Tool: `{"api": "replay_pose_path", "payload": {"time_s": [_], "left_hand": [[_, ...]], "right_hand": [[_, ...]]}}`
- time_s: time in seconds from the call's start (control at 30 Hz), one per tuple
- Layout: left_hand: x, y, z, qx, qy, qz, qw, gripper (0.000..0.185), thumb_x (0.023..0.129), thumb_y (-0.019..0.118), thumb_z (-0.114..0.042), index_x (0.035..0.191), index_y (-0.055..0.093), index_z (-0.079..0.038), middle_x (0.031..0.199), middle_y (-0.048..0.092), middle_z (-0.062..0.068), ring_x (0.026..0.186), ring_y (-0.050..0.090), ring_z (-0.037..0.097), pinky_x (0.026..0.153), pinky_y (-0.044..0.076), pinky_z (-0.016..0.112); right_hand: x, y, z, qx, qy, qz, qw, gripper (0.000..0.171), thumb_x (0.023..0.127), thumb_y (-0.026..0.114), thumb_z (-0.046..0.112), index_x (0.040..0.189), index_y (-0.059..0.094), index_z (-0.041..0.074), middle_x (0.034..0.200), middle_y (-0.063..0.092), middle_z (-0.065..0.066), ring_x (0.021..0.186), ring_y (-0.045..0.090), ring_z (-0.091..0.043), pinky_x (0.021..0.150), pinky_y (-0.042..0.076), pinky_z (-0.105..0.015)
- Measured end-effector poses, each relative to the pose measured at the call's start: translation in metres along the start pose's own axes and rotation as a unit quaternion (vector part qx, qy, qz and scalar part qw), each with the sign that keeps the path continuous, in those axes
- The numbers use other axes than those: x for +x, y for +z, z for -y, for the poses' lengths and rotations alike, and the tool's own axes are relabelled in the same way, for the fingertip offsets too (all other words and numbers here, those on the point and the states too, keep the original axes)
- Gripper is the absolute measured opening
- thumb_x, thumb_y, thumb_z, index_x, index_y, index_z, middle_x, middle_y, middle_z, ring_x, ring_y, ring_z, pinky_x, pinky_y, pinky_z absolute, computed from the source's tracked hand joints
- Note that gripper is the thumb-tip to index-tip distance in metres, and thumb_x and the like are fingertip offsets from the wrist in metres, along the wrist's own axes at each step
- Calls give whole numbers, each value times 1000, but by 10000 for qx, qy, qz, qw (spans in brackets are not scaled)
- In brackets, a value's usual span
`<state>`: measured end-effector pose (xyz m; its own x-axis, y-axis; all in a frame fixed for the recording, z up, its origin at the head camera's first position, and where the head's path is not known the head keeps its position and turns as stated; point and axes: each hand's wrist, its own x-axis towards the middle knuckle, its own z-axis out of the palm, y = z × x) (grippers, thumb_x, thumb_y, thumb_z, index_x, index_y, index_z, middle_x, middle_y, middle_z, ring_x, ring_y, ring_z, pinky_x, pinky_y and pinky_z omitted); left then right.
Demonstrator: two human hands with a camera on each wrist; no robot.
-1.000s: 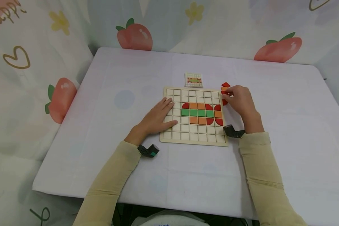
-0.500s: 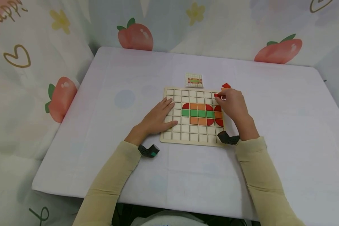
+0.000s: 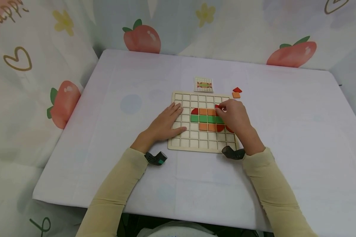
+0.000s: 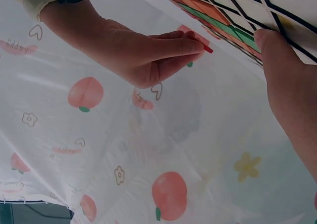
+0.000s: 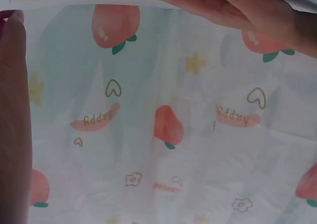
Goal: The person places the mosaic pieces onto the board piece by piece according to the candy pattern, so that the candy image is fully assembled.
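Observation:
A wooden grid board (image 3: pixel 182 144) lies on the table and holds a pattern of red, orange and green tiles (image 3: pixel 204 118). My right hand (image 3: pixel 233 116) hovers over the board's right side and pinches a small red piece (image 3: pixel 217 106) at its fingertips; the left wrist view shows the same red piece (image 4: pixel 208 49) pinched. My left hand (image 3: pixel 166 122) lies flat with straight fingers on the board's left columns. Two loose pieces, a red one (image 3: pixel 237 89) and an orange one (image 3: pixel 236 95), lie just beyond the board's top right corner.
A small pattern card (image 3: pixel 203 84) lies behind the board. The table (image 3: pixel 284 131) has a pale cloth, and a fruit-print curtain (image 3: pixel 77 33) hangs round its far and left sides.
My right hand picked a red piece from the loose ones off the board's top right corner and carried it left over the board. The left hand has stayed put.

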<state>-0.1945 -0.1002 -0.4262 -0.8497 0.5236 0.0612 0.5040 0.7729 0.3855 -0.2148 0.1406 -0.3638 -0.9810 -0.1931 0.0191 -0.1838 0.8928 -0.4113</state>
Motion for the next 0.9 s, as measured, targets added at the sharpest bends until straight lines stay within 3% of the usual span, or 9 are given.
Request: {"api": "replay_pose_path", "payload": {"time_s": [0.13, 0.67, 0.9], "left_hand": [[-1, -1, 0, 9, -5, -41, 10000, 76, 79, 35, -59, 135, 19, -10, 140, 9, 2, 126, -4, 14, 100, 6, 31], [1, 1, 1, -13, 73, -51, 10000, 76, 79, 35, -60, 135, 20, -11, 140, 10, 2, 126, -4, 14, 100, 6, 31], [0, 1, 1, -14, 84, -94, 9999, 75, 79, 35, -59, 135, 21, -11, 140, 10, 2, 126, -3, 14, 100, 6, 31]], "right_hand": [[-3, 5, 4, -13, -171, 11, 9999, 24, 82, 55, 17, 93, 63, -2, 87, 58, -14, 74, 48, -22, 61, 42, -33], [-18, 17, 32, -105, -186, 304, 9993, 22, 80, 59, 18, 90, 64, -1, 85, 59, -11, 75, 48, -22, 63, 42, -32], [-26, 23, 47, -308, -384, 447, 9978, 22, 79, 60, 21, 85, 65, 0, 71, 54, -7, 64, 45, -20, 52, 39, -28]]}}
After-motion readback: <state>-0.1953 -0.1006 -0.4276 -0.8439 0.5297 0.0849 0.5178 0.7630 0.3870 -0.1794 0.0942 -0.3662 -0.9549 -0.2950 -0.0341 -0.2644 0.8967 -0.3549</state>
